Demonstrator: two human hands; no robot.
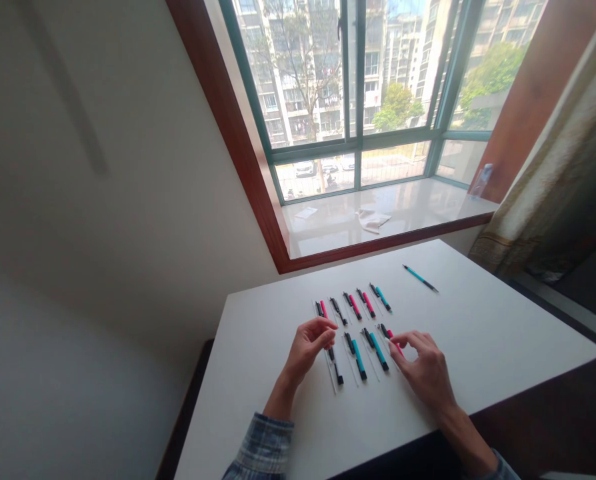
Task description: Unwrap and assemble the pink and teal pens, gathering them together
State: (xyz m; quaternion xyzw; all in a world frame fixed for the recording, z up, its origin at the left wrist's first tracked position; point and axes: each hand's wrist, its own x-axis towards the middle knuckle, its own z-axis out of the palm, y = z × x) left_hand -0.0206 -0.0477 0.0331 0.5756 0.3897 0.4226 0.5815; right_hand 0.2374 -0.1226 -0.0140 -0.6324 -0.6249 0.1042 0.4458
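Note:
Disassembled pens lie in two rows on the white table, each set with black clip parts, a coloured or black barrel and a thin white refill. My right hand [423, 367] is at the right end of the near row, thumb and fingertips closed about a pink pen barrel [392, 335] beside a black clip part [383, 329]. My left hand [309, 347] hovers at the left end, thumb and forefinger pinched together; anything between them is too small to make out. Below it lies a black pen barrel [339, 373]. Between my hands are teal barrels [359, 360].
An assembled teal pen [421, 278] lies alone toward the back right of the table [508, 353]. Behind stands a window sill [418, 207] with a crumpled white cloth or paper [373, 220] and a clear bottle [481, 180]. A curtain [543, 153] hangs at the right.

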